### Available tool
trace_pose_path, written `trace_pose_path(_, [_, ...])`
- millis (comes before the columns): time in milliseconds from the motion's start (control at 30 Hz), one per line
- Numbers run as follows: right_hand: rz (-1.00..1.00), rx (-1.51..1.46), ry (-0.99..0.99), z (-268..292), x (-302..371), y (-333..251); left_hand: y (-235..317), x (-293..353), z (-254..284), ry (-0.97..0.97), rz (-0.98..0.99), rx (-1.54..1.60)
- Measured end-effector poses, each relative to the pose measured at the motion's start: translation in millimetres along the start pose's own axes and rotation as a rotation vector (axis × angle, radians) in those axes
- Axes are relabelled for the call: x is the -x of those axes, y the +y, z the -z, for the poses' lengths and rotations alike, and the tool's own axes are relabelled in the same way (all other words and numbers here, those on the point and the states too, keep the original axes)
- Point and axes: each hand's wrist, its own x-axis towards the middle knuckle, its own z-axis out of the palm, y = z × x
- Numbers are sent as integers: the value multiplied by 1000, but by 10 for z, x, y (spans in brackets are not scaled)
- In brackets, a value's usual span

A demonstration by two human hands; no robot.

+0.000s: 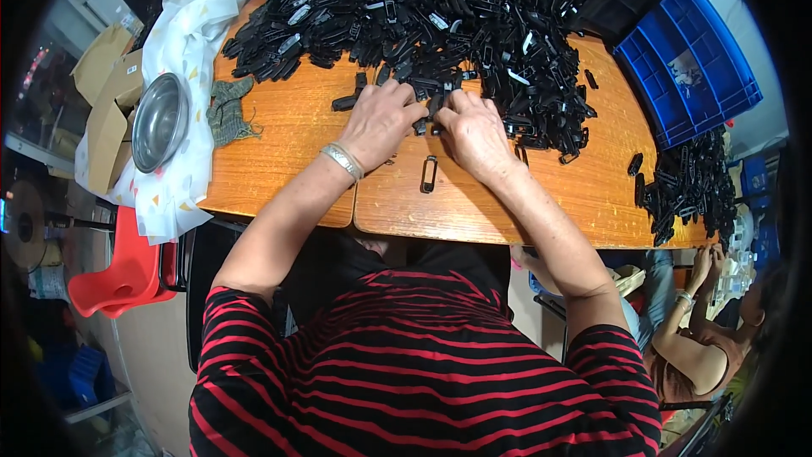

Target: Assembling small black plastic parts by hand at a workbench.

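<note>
A big heap of small black plastic parts [406, 17] covers the far half of the wooden table. At its near edge my left hand [376, 123] has its fingertips pinched together on a small black part [420, 126]. Close beside it, my right hand [475, 131] curls its fingers round another slim black part [436, 107], mostly hidden by the fingers. A single black rectangular frame [429, 174] lies on the bare wood just nearer than the hands. One more dark piece [344, 103] sits left of my left hand.
On the left, a metal bowl [160, 123] rests on a white patterned sheet [182, 34], with a dark cloth [230, 110] alongside. A blue crate [689, 63] stands far right, above a second black heap [689, 182]. Another person [698, 347] sits at the right.
</note>
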Motion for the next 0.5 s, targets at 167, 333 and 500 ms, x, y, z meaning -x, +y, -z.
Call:
trace_pose_path(167, [-24,-21,56,23,64,176,-6,-48,27,-51,-16,-42])
trace_pose_path(333, [-57,-97,111,107,164,103,17,56,58,-71,2,4])
trace_pose_path(500, [-192,-392,2,222,268,-201,57,114,171,44,94,138])
